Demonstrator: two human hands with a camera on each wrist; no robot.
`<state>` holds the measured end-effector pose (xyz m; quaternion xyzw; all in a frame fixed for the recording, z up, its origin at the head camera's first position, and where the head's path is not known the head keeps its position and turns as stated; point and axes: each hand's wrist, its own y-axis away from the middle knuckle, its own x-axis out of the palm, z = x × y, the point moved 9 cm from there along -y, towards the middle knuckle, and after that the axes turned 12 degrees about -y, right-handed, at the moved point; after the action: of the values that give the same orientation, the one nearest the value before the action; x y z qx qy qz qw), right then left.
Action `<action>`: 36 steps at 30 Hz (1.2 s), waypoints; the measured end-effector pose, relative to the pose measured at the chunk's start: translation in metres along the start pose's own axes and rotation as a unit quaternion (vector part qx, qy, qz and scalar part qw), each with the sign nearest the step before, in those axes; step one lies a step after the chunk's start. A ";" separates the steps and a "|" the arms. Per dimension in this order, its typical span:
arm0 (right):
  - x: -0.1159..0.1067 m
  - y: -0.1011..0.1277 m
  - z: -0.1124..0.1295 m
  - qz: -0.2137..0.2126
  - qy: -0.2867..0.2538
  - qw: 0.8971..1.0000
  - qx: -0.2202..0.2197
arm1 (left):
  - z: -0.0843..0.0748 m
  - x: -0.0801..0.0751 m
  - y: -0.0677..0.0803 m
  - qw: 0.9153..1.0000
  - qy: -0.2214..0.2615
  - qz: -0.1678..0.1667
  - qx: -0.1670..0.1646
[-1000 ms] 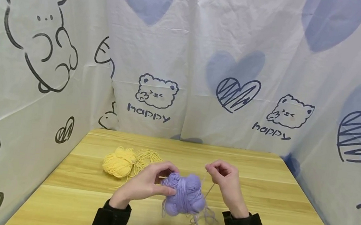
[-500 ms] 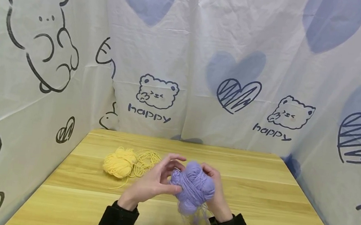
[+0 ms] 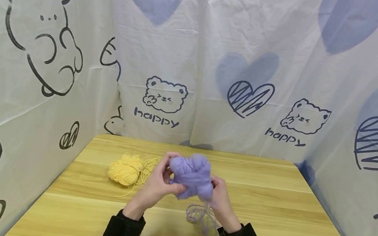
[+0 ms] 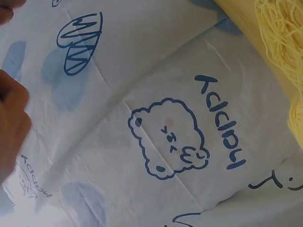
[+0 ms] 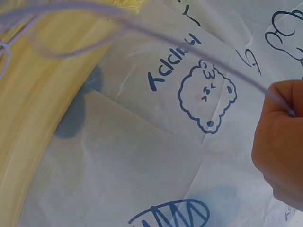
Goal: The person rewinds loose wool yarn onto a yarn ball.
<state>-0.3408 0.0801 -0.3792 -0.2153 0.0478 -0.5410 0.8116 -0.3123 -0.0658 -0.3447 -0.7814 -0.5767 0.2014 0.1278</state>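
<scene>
In the head view my left hand point(image 3: 153, 186) grips a lumpy ball of purple yarn point(image 3: 192, 179), thumb in front and fingers at its far left side. The ball is up off the table, with strands wrapped across its middle. My right hand point(image 3: 222, 205) is at the ball's right edge and partly behind it. In the right wrist view that hand point(image 5: 281, 146) is curled and pinches a taut purple strand point(image 5: 203, 53). Loose purple yarn point(image 3: 197, 213) trails in loops beneath the ball.
A yellow ball of yarn point(image 3: 125, 169) lies on the wooden table point(image 3: 286, 211) at the left, with loose yellow loops beside it, partly behind my left hand. Printed white cloth point(image 3: 211, 59) encloses the back and both sides.
The right hand, earlier out to the right drawing a strand, has come in to the ball's right side. The ball has turned and risen, and the loose loops now hang lower.
</scene>
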 end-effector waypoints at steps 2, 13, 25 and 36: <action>0.001 -0.001 -0.007 0.013 0.013 1.000 0.021 | 0.002 -0.012 0.000 0.999 0.009 -0.049 -0.016; 0.004 -0.002 -0.011 0.025 0.070 0.995 0.067 | 0.005 -0.051 0.006 0.977 -0.016 -0.207 -0.053; 0.012 0.004 0.015 0.088 0.092 0.992 -0.003 | 0.001 -0.073 0.013 0.942 -0.153 -0.296 -0.045; -0.013 0.004 0.014 0.092 0.105 0.987 -0.076 | -0.001 -0.051 0.003 0.918 -0.339 -0.205 0.007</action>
<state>-0.3382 0.0974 -0.3707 -0.2128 0.1934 -0.4788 0.8295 -0.3224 -0.1155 -0.3361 -0.5299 -0.7316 0.4277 -0.0317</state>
